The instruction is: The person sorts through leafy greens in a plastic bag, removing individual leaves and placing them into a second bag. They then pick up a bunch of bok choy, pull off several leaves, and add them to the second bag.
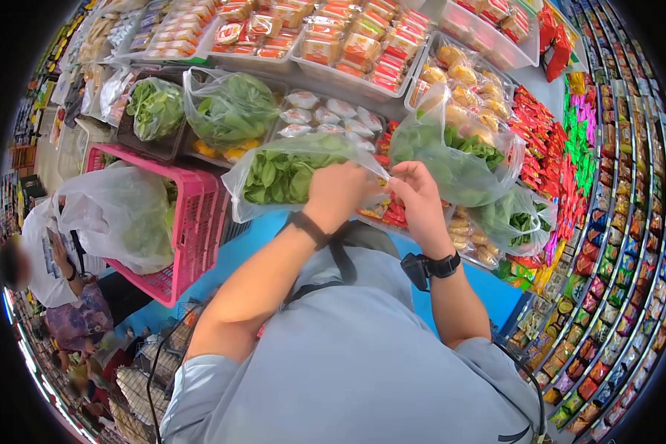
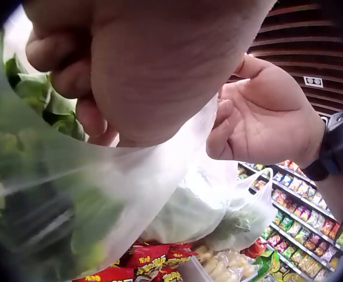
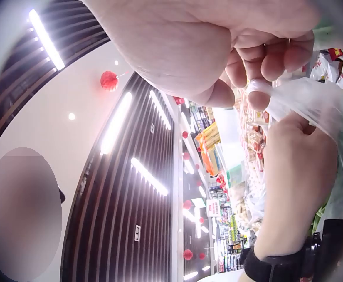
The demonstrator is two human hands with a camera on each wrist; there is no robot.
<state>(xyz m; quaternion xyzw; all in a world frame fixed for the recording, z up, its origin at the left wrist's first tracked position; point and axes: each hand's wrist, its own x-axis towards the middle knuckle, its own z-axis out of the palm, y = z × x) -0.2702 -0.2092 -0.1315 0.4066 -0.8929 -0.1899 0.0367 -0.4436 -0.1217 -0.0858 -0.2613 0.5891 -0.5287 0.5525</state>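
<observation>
A clear plastic bag of leafy greens [image 1: 285, 174] lies across the front of the display, its gathered end between the two hands. My left hand [image 1: 340, 194] grips the bag near that end, fingers curled into the plastic; in the left wrist view this hand [image 2: 154, 70] covers part of the bag [image 2: 60, 194]. Thumb and fingers of my right hand [image 1: 420, 200] pinch the bag's twisted tip. The right wrist view shows the plastic [image 3: 295, 94] stretched from the right hand's fingertips [image 3: 259, 88] toward the left hand [image 3: 301, 170].
A pink crate [image 1: 192, 222] with a bagged vegetable [image 1: 118, 222] stands at left. More bagged greens [image 1: 451, 159] sit just right of the hands. Trays of packaged snacks [image 1: 362, 44] line the back, red packets [image 1: 544, 148] the right. A person [image 1: 66, 259] is at far left.
</observation>
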